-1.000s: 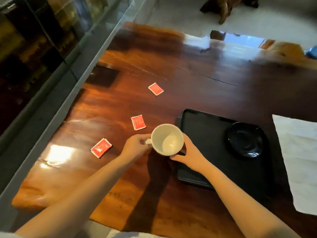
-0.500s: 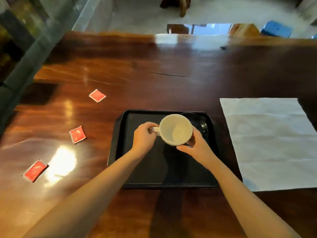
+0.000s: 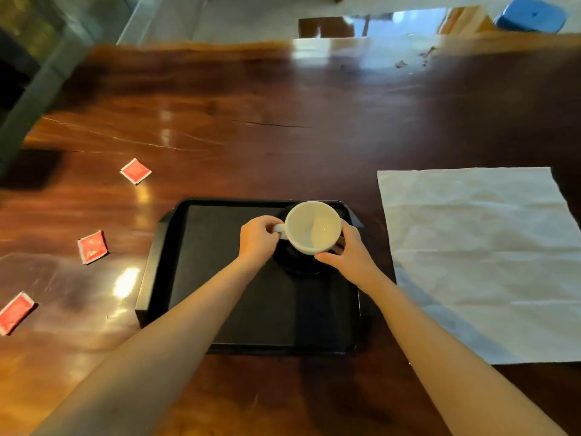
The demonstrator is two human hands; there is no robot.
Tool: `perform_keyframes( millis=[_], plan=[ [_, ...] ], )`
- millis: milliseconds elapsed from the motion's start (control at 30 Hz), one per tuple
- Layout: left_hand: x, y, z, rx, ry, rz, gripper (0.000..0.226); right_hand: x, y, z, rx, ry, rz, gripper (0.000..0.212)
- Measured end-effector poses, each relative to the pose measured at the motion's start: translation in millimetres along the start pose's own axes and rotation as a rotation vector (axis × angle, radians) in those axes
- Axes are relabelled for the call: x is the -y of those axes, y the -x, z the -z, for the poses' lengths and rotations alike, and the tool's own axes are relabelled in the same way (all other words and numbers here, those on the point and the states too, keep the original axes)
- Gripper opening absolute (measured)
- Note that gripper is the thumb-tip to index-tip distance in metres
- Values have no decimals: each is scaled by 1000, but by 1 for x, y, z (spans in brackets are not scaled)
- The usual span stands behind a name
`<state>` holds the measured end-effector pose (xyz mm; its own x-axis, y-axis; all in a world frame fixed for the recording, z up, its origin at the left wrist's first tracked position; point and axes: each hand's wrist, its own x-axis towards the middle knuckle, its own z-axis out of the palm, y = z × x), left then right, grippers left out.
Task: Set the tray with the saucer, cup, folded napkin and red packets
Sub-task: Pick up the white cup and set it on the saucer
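Note:
A white cup is over the black saucer in the far right part of the black tray; whether it touches the saucer I cannot tell. My left hand pinches the cup's handle. My right hand cups its right side. A white napkin lies unfolded on the table right of the tray. Three red packets lie left of the tray: a far packet, a middle packet and a near packet.
The dark glossy wooden table extends far beyond the tray. A grey window frame runs along its left edge. A blue stool stands on the floor past the far edge.
Both hands have carried the cup rightward from the tray's left edge to above the saucer. The view has swung right, so the packets now sit further left.

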<state>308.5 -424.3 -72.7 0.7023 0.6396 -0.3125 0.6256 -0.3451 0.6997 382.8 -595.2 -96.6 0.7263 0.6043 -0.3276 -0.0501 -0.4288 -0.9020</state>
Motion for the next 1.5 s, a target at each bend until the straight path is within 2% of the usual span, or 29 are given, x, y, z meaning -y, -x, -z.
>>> perform_keyframes(
  millis=[400, 867, 1000, 1200, 1267, 1333, 1500],
  plan=[
    [-3, -3, 1, -54, -121, -96, 32, -6, -4, -8, -34, 10, 31, 79],
    [10, -9, 7, 24, -78, -82, 30, -4, -4, -19, -71, 80, -15, 83],
    [13, -10, 14, 77, -76, -107, 37, 2, -6, -18, -57, 107, -73, 82],
    [12, -12, 30, 160, -93, -134, 36, 24, -2, -14, -49, 107, -287, 75],
    [11, -12, 39, 176, -99, -133, 38, 31, 3, -10, -58, 110, -331, 79],
    [7, -12, 48, 182, -103, -147, 39, 37, 11, -2, -79, 145, -354, 83],
    [-17, -8, 64, 222, -86, -238, 36, 50, 41, 23, -170, 278, -350, 73]
  ],
)
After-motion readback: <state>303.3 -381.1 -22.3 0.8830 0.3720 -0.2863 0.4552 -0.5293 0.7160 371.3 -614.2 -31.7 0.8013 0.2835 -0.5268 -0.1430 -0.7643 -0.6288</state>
